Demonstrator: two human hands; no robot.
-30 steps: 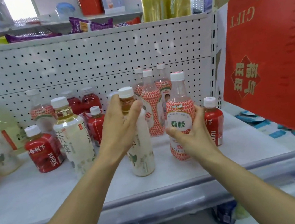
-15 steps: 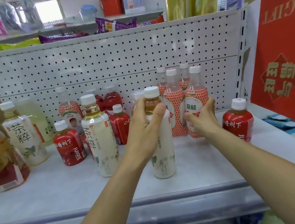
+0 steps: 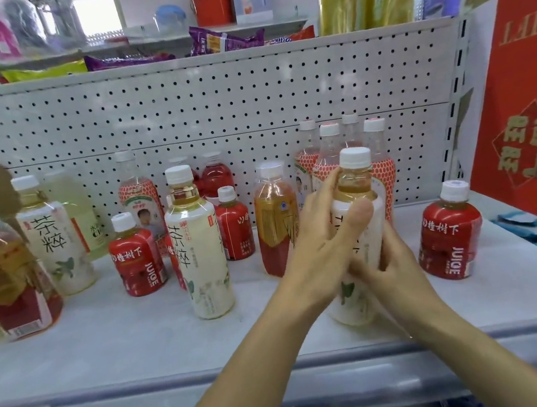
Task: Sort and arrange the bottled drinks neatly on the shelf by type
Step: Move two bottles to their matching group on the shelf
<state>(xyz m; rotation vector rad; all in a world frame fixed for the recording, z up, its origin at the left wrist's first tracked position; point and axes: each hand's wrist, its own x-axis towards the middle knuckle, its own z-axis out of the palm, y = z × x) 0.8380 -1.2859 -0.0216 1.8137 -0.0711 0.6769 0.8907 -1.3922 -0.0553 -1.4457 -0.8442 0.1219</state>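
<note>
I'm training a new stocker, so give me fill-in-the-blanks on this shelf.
The left hand and right hand both grip one tea bottle with a ___ cap.
The lone juice bottle to its right wears a ___ label.
A second tea bottle stands upright to its ___.
Missing: white; red; left.

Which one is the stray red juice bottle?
Follow the white shelf below the pegboard right, toward the red banner. The short red juice bottle stands alone there, squatter than the tall cream tea bottle to its left.
</note>
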